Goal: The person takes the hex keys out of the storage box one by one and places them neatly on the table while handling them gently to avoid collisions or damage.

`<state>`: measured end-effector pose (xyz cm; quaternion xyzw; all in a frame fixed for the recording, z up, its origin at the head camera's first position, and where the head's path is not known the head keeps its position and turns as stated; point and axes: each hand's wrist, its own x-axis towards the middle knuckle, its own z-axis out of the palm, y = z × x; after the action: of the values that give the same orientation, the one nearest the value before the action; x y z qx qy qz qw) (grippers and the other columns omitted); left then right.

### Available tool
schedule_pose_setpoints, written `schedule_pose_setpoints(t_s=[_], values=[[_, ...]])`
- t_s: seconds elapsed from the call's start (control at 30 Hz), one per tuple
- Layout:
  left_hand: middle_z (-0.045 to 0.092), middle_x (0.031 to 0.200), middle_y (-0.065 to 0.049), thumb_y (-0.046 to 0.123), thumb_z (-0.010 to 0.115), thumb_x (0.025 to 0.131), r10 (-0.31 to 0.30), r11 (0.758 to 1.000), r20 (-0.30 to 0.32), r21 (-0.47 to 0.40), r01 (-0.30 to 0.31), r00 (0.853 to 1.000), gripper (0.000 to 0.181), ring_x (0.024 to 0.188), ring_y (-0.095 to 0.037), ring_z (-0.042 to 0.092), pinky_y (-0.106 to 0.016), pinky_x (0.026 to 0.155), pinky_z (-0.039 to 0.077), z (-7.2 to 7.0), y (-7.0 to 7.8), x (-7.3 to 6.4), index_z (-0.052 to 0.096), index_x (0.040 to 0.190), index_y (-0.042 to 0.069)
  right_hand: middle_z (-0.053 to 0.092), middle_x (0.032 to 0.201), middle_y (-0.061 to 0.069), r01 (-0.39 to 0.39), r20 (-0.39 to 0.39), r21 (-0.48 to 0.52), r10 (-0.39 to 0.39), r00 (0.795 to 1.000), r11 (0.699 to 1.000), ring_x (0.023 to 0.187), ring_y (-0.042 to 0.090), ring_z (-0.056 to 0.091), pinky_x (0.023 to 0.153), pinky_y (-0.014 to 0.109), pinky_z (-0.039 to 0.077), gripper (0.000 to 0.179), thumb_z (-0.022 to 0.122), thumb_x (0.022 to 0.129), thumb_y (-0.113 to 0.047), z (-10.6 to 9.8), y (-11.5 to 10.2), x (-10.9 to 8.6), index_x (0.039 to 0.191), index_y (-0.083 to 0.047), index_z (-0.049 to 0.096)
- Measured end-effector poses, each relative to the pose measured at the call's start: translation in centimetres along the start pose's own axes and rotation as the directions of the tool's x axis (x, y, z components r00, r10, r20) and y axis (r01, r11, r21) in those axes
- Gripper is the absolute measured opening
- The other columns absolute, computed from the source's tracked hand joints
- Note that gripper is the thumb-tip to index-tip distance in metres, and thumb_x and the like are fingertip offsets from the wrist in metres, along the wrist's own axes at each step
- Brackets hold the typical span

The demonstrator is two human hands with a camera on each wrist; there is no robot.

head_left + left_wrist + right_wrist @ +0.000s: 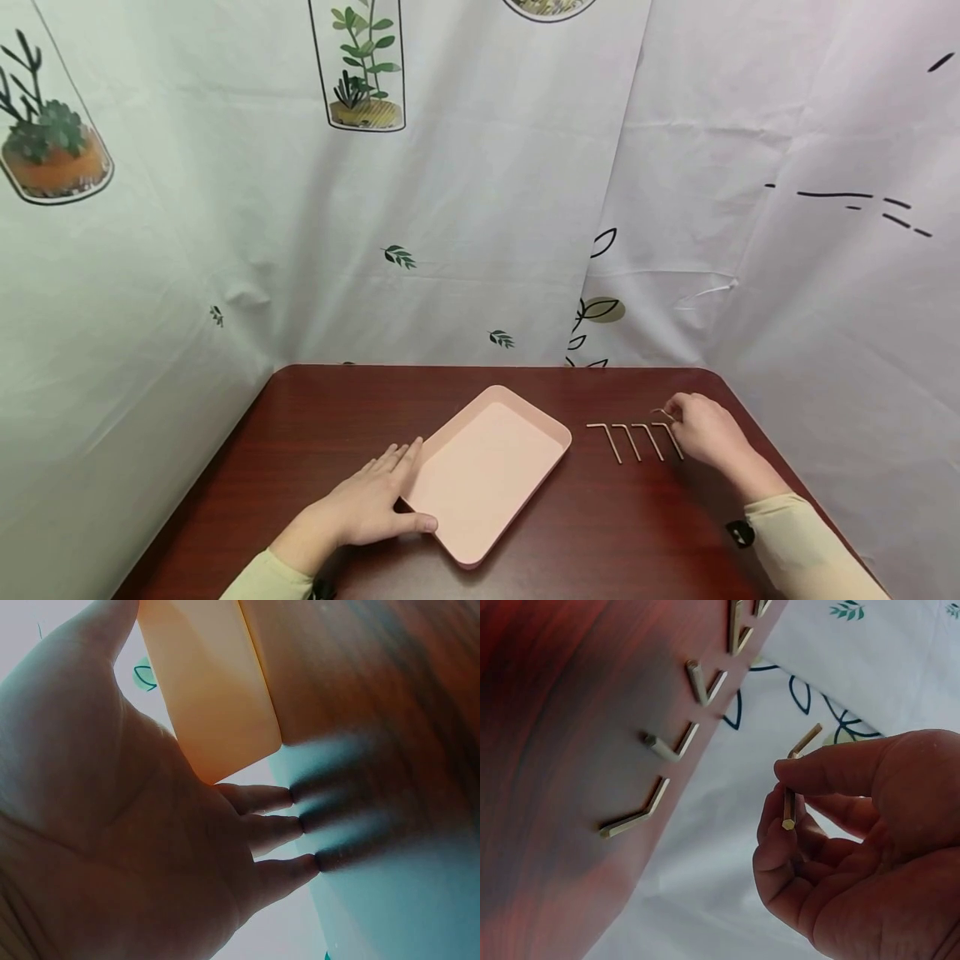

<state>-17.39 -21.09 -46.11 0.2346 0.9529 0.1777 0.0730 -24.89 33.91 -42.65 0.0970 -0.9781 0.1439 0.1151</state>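
My right hand point(705, 427) is raised a little above the right side of the table and pinches an L-shaped hex key point(789, 811) between thumb and fingers. In the right wrist view the key's six-sided end points toward the camera. Several more hex keys point(649, 442) lie in a row on the table, just left of that hand. A pink rectangular tray point(487, 475) sits at an angle in the middle, with nothing in it. Against its left corner rests my left hand point(367, 504), fingers straight along the outer side and thumb at the near rim.
The dark red-brown wooden table point(585, 533) has rounded far corners. White cloth point(480, 200) printed with plants hangs behind it and along both sides, close to the table's edges.
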Motion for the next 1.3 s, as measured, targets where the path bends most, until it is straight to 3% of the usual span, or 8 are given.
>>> schedule_pose_setpoints(t_s=[0.47, 0.8, 0.97, 1.3], values=[[0.028, 0.181, -0.021, 0.085, 0.068, 0.091, -0.005, 1.0, 0.011, -0.001, 0.005, 1.0, 0.13, 0.164, -0.049, 0.03, -0.069, 0.128, 0.032, 0.0, -0.1, 0.3, 0.022, 0.176, -0.001, 0.074, 0.1, 0.026, -0.068, 0.022, -0.01, 0.068, 0.997, 0.998, 0.094, 0.049, 0.071, 0.082, 0.065, 0.056, 0.022, 0.074, 0.088, 0.001, 0.0, 2.5, 0.1, 0.109, 0.007, 0.073], [0.03, 0.18, -0.022, 0.086, 0.069, 0.091, -0.008, 0.999, 0.001, -0.035, 0.008, 1.0, 0.129, 0.164, -0.05, 0.03, -0.071, 0.128, 0.03, 0.3, -0.2, 0.0, 0.024, 0.176, -0.001, 0.075, 0.1, 0.029, -0.074, 0.032, -0.004, 0.074, 0.997, 0.997, 0.096, 0.053, 0.071, 0.084, 0.067, 0.057, 0.026, 0.073, 0.088, 0.001, 0.3, 3.6, 0.2, 0.111, 0.012, 0.072], [0.033, 0.178, -0.024, 0.083, 0.07, 0.092, 0.013, 1.0, -0.023, -0.027, -0.014, 1.0, 0.126, 0.162, -0.053, 0.033, -0.073, 0.125, 0.033, 0.2, -0.1, 0.0, 0.026, 0.175, -0.002, 0.076, 0.101, 0.029, -0.095, 0.075, -0.013, 0.096, 0.993, 0.995, 0.093, 0.05, 0.072, 0.084, 0.066, 0.058, 0.029, 0.068, 0.086, 0.001, 0.4, 4.4, 0.1, 0.111, 0.015, 0.073], [0.029, 0.18, -0.021, 0.083, 0.07, 0.092, -0.008, 1.0, 0.013, -0.008, 0.008, 1.0, 0.128, 0.164, -0.049, 0.031, -0.07, 0.127, 0.032, -0.2, 0.2, 0.1, 0.023, 0.176, -0.002, 0.075, 0.1, 0.027, -0.145, 0.13, -0.008, 0.145, 0.981, 0.989, 0.094, 0.05, 0.071, 0.085, 0.066, 0.058, 0.029, 0.061, 0.084, 0.004, 0.4, 5.7, -0.1, 0.108, 0.014, 0.074]])
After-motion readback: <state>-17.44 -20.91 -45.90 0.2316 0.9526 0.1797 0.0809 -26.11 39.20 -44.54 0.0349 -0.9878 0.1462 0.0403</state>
